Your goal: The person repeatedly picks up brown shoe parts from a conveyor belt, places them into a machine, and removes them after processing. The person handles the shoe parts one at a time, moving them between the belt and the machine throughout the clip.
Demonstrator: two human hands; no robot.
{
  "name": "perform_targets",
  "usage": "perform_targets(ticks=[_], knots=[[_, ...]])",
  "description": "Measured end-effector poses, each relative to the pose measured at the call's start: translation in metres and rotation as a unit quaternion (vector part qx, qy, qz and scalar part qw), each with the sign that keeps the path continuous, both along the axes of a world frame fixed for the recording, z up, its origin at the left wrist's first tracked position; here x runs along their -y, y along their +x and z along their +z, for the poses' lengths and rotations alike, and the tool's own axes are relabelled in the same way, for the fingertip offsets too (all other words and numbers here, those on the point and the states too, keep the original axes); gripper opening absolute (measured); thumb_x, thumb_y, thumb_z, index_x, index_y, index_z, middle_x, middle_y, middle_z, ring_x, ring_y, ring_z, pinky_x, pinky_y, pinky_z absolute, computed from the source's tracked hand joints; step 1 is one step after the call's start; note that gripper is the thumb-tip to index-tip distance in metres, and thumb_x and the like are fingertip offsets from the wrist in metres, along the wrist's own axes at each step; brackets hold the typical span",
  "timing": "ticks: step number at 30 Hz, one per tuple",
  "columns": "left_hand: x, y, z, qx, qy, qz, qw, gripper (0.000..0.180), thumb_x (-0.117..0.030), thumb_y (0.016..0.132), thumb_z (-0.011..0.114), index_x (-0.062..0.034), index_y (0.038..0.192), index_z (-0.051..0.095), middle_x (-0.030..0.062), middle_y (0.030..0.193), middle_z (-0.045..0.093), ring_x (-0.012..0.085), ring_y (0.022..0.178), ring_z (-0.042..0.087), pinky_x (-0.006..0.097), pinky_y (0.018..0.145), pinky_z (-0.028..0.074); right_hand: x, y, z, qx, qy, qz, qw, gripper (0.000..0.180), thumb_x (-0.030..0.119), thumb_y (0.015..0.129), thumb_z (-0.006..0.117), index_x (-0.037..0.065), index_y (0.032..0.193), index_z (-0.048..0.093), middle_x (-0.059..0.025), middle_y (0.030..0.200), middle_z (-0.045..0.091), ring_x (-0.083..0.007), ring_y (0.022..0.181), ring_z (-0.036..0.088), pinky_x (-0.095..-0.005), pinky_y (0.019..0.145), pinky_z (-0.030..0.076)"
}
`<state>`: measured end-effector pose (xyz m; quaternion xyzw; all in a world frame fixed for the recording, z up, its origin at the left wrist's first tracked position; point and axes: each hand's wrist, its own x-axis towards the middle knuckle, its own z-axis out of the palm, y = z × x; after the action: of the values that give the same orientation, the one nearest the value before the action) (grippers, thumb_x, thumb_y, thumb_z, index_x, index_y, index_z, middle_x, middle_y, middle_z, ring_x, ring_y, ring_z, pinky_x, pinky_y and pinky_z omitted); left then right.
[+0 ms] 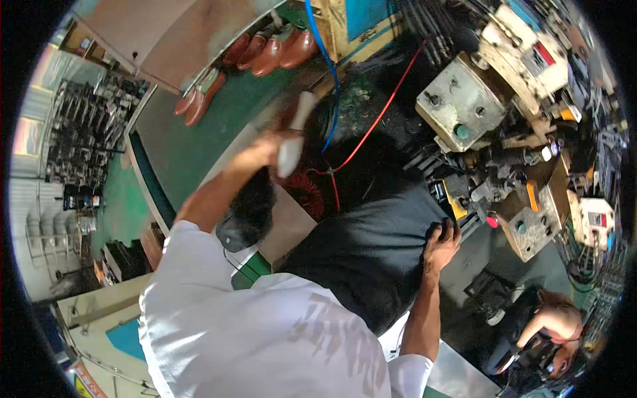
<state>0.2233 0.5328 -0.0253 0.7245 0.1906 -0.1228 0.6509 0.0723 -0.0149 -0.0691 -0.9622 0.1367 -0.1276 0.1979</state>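
Pale elongated object (pixel 290 158) right in the thick of it, out in front of the white shirt (pixel 252 338), gripped in the left hand (pixel 275 144)! Fingers look wrapped around it, pale shapes showing on both sides of the fist, but the blur is heavy and I can't tell whether that's one piece or two. Just beyond it hangs a blue hose (pixel 334 74), with a red hose (pixel 379 118) slanting away to the right and a red coil (pixel 305 194) below. Over to the right hand (pixel 441 249), resting on the knee of the black trousers (pixel 361 242), fingers loosely curled over the cloth, near a yellow-edged part (pixel 455 201) of the machinery. Up top, reddish-brown shoes (pixel 267 56) sit on a green surface (pixel 189 146), close by a brown panel (pixel 192 33). Across on the right, a metal control box (pixel 462 99) shows off its green knob (pixel 462 131), and down in the lower right corner a co-worker (pixel 557 322) bends low
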Motion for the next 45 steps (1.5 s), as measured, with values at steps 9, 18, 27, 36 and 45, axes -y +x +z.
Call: perform_targets(ticks=[9,18,27,36,45], knots=[[-0.232,-0.035,-0.067,-0.072,0.743,-0.072,0.662,0.084,-0.015,0.100,0.062,-0.0470,0.169,0.026,0.0257,0.178,0.005,0.0530,0.150,0.038,0.058,0.115,0.046,-0.002,0.012,-0.003,-0.046,-0.011,0.064,0.997,0.064,0.052,0.104,0.054,0.009,0.151,0.057,-0.0235,0.148,0.060,-0.0467,0.134,0.054,-0.0599,0.111,0.042],[-0.278,-0.010,-0.071,-0.147,0.747,-0.124,0.637,0.086,-0.005,0.106,0.048,-0.0547,0.169,0.017,0.0160,0.181,-0.013,0.0573,0.146,0.046,0.060,0.110,0.052,0.021,0.013,-0.011,-0.111,-0.055,0.076,0.989,0.046,0.028,0.104,0.064,0.002,0.142,0.063,-0.0274,0.146,0.056,-0.0475,0.131,0.056,-0.0515,0.113,0.048],[-0.311,0.028,-0.074,-0.280,0.632,-0.108,0.715,0.076,-0.013,0.106,0.054,-0.0437,0.164,0.015,0.0188,0.174,0.010,0.0505,0.149,0.040,0.058,0.106,0.055,0.033,-0.019,-0.003,-0.061,-0.026,0.133,0.989,0.055,0.039,0.108,0.057,0.003,0.150,0.057,-0.0278,0.154,0.053,-0.0502,0.139,0.050,-0.0589,0.117,0.040],[-0.219,-0.020,-0.064,-0.112,0.638,-0.095,0.756,0.045,-0.020,0.102,0.049,0.0035,0.139,0.054,0.0272,0.137,0.060,0.0440,0.115,0.070,0.055,0.090,0.061,0.006,-0.035,-0.001,-0.013,0.011,0.098,0.995,0.056,0.037,0.107,0.058,0.002,0.150,0.057,-0.0326,0.157,0.048,-0.0511,0.143,0.048,-0.0566,0.117,0.041],[0.067,0.057,-0.037,0.267,0.366,-0.310,0.836,0.033,-0.003,0.104,0.054,0.0012,0.133,0.070,0.0226,0.131,0.072,0.0383,0.124,0.068,0.044,0.107,0.052,0.007,-0.094,0.063,-0.130,0.190,-0.105,0.968,0.051,0.033,0.104,0.063,0.000,0.143,0.063,-0.0246,0.150,0.060,-0.0413,0.139,0.057,-0.0446,0.118,0.044]])
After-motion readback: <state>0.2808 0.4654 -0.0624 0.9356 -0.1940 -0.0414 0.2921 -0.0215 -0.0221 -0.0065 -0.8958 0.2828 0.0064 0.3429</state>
